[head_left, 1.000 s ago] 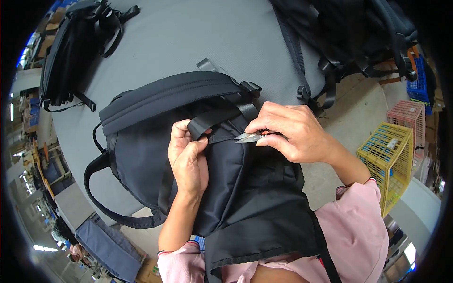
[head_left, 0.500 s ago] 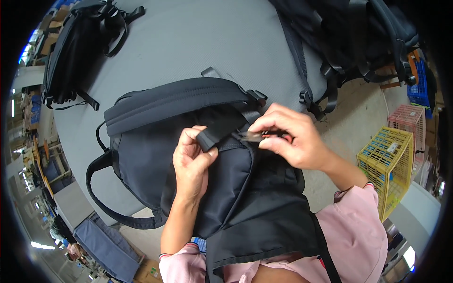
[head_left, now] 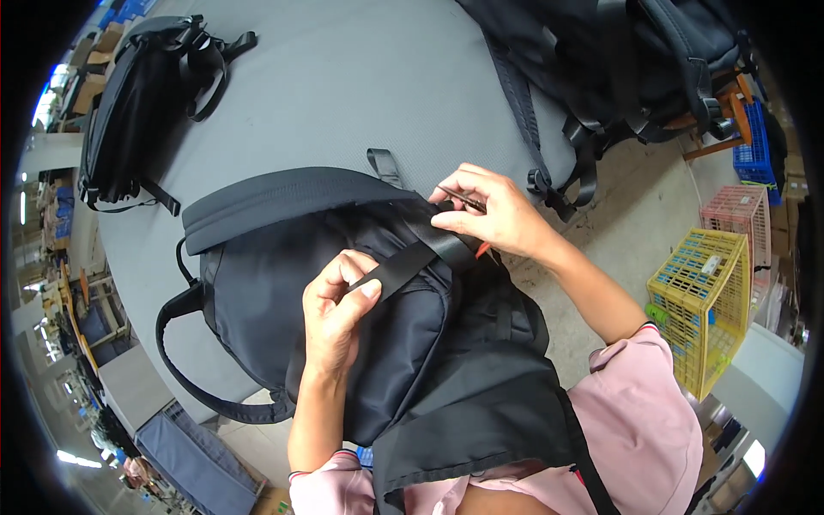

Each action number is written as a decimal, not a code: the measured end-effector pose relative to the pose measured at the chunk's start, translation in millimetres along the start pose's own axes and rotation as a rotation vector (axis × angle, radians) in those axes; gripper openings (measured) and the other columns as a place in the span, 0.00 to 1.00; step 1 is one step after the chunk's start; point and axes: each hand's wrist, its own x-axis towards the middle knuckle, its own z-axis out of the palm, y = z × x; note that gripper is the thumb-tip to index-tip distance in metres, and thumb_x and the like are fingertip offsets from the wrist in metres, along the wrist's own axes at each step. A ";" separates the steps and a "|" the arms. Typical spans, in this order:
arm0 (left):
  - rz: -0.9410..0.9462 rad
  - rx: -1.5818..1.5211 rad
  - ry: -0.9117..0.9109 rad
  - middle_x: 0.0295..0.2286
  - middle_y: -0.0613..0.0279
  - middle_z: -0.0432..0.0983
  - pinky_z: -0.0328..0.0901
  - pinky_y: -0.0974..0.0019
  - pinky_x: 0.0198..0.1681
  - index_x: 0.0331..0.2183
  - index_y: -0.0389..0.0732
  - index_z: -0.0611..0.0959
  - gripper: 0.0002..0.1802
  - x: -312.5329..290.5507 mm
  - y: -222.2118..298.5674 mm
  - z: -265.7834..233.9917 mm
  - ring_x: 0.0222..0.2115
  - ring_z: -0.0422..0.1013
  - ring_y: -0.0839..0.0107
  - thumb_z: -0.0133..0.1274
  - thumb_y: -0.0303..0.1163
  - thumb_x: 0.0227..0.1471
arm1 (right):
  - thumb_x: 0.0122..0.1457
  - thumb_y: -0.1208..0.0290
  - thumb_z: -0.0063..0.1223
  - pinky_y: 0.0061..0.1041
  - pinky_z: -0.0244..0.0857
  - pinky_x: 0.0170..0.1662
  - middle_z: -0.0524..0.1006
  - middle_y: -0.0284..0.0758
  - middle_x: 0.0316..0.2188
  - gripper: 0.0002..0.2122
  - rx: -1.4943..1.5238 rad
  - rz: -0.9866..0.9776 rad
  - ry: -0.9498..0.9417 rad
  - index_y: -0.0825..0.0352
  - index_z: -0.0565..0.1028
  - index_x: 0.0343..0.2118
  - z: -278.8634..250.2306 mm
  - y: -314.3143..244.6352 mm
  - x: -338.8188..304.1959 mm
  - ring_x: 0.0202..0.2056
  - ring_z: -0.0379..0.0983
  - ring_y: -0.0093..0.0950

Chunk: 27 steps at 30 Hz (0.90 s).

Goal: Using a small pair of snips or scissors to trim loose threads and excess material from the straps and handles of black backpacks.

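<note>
A black backpack lies in front of me, its padded shoulder strap arched over the top. My left hand is closed, with thumb and fingers pinching a flat black webbing strap. That strap runs up to the right under another webbing band. At the lower end of the padded strap, my right hand pinches around the dark buckle area. Small snips stay tucked in its fingers, mostly hidden; a red bit shows below the palm. What exactly the right fingertips grip is partly covered.
The backpack rests partly on a grey padded table. Another black bag lies at the far left, and more black backpacks at the far right. Yellow and pink plastic crates stand on the floor at right.
My right hand has moved up and left to the buckle area, and the snips' blades have left the webbing. My left hand has shifted slightly down-left, and the webbing is now stretched out.
</note>
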 end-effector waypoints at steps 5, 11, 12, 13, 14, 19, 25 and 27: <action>0.052 0.071 -0.010 0.28 0.64 0.69 0.58 0.74 0.36 0.21 0.40 0.69 0.08 -1.1 0.8 4.0 0.29 0.63 0.77 0.53 0.20 0.42 | 0.50 0.68 0.61 0.12 0.54 0.26 0.67 0.24 0.26 0.16 0.318 0.237 -0.130 0.69 0.72 0.40 -3.2 -1.2 12.5 0.25 0.60 0.13; 0.591 1.142 0.254 0.40 0.51 0.70 0.61 0.60 0.47 0.37 0.37 0.77 0.16 2.5 6.1 10.5 0.42 0.66 0.57 0.51 0.18 0.41 | 0.45 0.72 0.65 0.12 0.54 0.22 0.69 0.26 0.28 0.20 0.484 0.309 -0.270 0.68 0.69 0.40 -11.4 -49.5 11.5 0.22 0.61 0.10; 0.582 1.120 0.252 0.43 0.51 0.69 0.59 0.58 0.48 0.40 0.40 0.78 0.16 -1.5 10.0 17.7 0.44 0.65 0.55 0.53 0.22 0.44 | 0.44 0.73 0.66 0.12 0.57 0.24 0.69 0.27 0.29 0.20 0.374 0.243 -0.201 0.68 0.69 0.39 -7.9 -56.9 10.8 0.24 0.62 0.11; 0.610 1.138 0.211 0.44 0.51 0.69 0.56 0.57 0.50 0.41 0.40 0.77 0.16 -2.0 12.3 19.7 0.46 0.64 0.54 0.54 0.34 0.49 | 0.42 0.74 0.68 0.12 0.60 0.32 0.68 0.27 0.33 0.22 0.416 0.082 -0.133 0.67 0.68 0.39 3.0 -51.2 11.5 0.30 0.63 0.12; 0.618 1.134 0.197 0.44 0.50 0.69 0.55 0.56 0.51 0.41 0.39 0.77 0.19 -3.1 15.0 24.2 0.47 0.64 0.53 0.53 0.40 0.50 | 0.42 0.73 0.69 0.13 0.60 0.35 0.67 0.26 0.33 0.23 0.316 0.003 -0.053 0.66 0.67 0.40 11.1 -53.1 11.7 0.33 0.63 0.13; 0.554 1.091 0.227 0.42 0.46 0.69 0.52 0.50 0.52 0.44 0.33 0.72 0.32 -14.8 3.3 32.4 0.46 0.64 0.50 0.49 0.53 0.51 | 0.48 0.58 0.64 0.20 0.66 0.34 0.70 0.33 0.31 0.24 0.359 -0.260 0.127 0.69 0.67 0.39 58.2 -72.1 8.3 0.30 0.67 0.19; 0.314 0.666 0.362 0.36 0.53 0.72 0.57 0.60 0.48 0.45 0.32 0.71 0.19 -29.8 3.4 19.0 0.41 0.67 0.63 0.45 0.35 0.56 | 0.58 0.71 0.52 0.19 0.67 0.30 0.75 0.33 0.26 0.10 0.528 -0.013 -0.194 0.72 0.72 0.38 63.1 -80.5 7.1 0.26 0.72 0.18; 0.221 0.365 0.376 0.35 0.56 0.73 0.59 0.65 0.45 0.46 0.32 0.71 0.18 -34.3 3.8 17.4 0.39 0.67 0.68 0.44 0.32 0.57 | 0.56 0.76 0.53 0.19 0.66 0.27 0.76 0.33 0.22 0.08 0.358 -0.084 -0.179 0.72 0.72 0.37 63.0 -82.0 9.0 0.22 0.72 0.19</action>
